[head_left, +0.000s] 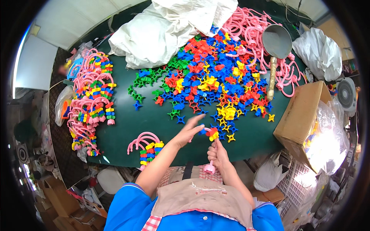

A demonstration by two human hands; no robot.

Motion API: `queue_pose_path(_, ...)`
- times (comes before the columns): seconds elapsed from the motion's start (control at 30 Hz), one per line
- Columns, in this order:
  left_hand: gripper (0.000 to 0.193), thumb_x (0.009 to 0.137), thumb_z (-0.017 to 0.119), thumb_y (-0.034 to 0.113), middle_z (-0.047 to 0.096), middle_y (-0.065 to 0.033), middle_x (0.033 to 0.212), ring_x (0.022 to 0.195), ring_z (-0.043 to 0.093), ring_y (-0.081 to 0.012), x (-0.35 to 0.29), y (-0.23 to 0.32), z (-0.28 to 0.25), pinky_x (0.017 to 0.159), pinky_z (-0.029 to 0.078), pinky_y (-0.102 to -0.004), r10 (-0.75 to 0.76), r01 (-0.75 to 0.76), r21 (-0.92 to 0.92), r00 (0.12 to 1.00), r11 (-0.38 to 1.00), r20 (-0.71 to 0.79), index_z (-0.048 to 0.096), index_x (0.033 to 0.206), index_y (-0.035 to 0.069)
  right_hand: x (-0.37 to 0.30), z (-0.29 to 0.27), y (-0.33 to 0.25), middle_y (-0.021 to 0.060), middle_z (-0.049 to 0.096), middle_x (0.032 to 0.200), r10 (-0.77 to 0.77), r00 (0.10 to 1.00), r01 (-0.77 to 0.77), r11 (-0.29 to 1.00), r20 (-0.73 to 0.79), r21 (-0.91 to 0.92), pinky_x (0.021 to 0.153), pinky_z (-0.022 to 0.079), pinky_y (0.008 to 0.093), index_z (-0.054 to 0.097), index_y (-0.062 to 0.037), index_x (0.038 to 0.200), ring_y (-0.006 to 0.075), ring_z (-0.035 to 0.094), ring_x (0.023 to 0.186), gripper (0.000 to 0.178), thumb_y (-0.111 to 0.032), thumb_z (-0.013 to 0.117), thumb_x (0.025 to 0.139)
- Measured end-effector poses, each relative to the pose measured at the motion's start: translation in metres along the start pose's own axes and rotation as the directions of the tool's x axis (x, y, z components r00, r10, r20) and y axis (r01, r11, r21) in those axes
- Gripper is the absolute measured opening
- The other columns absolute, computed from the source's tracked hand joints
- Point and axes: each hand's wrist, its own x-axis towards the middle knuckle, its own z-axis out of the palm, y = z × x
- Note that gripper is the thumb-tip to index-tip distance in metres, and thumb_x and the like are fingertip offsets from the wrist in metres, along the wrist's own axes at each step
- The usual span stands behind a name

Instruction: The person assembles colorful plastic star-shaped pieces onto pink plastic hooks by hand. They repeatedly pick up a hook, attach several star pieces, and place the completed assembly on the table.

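Note:
My right hand (219, 154) is closed round a pink plastic tube close to my apron. The tube's pink cup-shaped end (209, 168) hangs below the fist, and red and yellow plastic pieces (212, 133) sit at the fist's upper side, with a blue one beside them. My left hand (188, 132) is just left of these, fingers stretched toward the pile and thumb apart, slightly blurred. Beyond both hands spreads a heap of star-shaped connector pieces (208, 82) in red, blue, yellow and green. Left of my left forearm lie several pink curved tubes threaded with coloured pieces (148, 148).
More threaded pink tubes (92, 96) are stacked at the table's left edge. A white sack (154, 36) lies at the back; loose pink tubes (250, 29) and a metal scoop with a wrapped handle (276, 41) are back right. A cardboard box (298, 119) stands at right.

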Motion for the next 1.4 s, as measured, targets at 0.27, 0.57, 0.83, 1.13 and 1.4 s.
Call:
queue_pose_path(0.27,0.039,0.082,0.071,0.002,0.059,-0.0145,0.103,0.084,0.066,-0.0249,0.016,-0.067,-0.095,0.075,0.055,-0.0371,0.374,0.035,0.620,0.770,0.784,-0.517,0.054,0.117,-0.001,0.000,0.039,-0.010,-0.0073,0.021,0.054,-0.350,0.937,0.351,0.936,0.010,-0.028,0.038,0.015,0.0227,0.043,-0.0172,0.078,0.0052,0.019,0.042,0.042,-0.049,0.046,0.105)
queue_pose_path(0.57,0.026,0.097,0.062,0.005,0.069,-0.0083,0.112,0.105,0.070,-0.0223,0.011,-0.026,-0.019,0.091,0.060,-0.0364,-0.121,-0.073,-0.859,0.980,0.507,-0.155,0.061,0.123,0.008,0.015,0.096,0.011,-0.0075,0.027,0.056,-0.393,0.917,0.398,0.898,0.061,-0.188,0.036,0.017,0.0233,0.042,-0.0176,0.079,0.0042,0.023,0.040,0.039,-0.046,0.046,0.106)
queue_pose_path(0.83,0.019,0.094,0.071,0.015,0.072,-0.0045,0.101,0.092,0.073,-0.0191,0.008,-0.010,-0.016,0.076,0.063,-0.0310,-0.216,0.028,-0.730,0.962,0.682,-0.165,0.065,0.112,0.010,-0.016,0.100,-0.050,-0.0058,0.028,0.057,-0.662,0.743,0.669,0.740,0.099,-0.069,0.037,0.017,0.0231,0.039,-0.0153,0.077,0.0043,0.023,0.041,0.040,-0.041,0.044,0.108)
queue_pose_path(1.13,0.040,0.094,0.070,0.025,0.060,0.0009,0.076,0.060,0.052,-0.0079,0.008,0.094,-0.018,0.056,0.043,-0.0259,-0.209,0.198,-0.154,0.976,0.968,-0.060,0.057,0.128,0.007,-0.003,0.061,-0.093,0.0078,0.066,0.076,-0.392,0.862,0.445,0.284,0.322,-0.849,0.066,0.054,0.0308,0.060,-0.0016,0.097,0.0187,0.066,0.068,0.033,-0.033,0.053,0.104)
queue_pose_path(1.4,0.051,0.084,0.074,0.014,0.055,0.0010,0.075,0.070,0.050,-0.0075,-0.053,0.094,-0.059,0.063,0.042,-0.0258,-0.104,0.180,0.365,0.971,0.913,-0.217,0.059,0.131,0.000,0.066,0.115,-0.409,0.0330,0.037,0.145,-0.913,0.024,0.110,-0.402,0.407,-0.909,0.113,0.034,0.0467,0.032,0.0080,0.145,0.0444,0.038,0.137,0.109,-0.051,0.084,0.070)
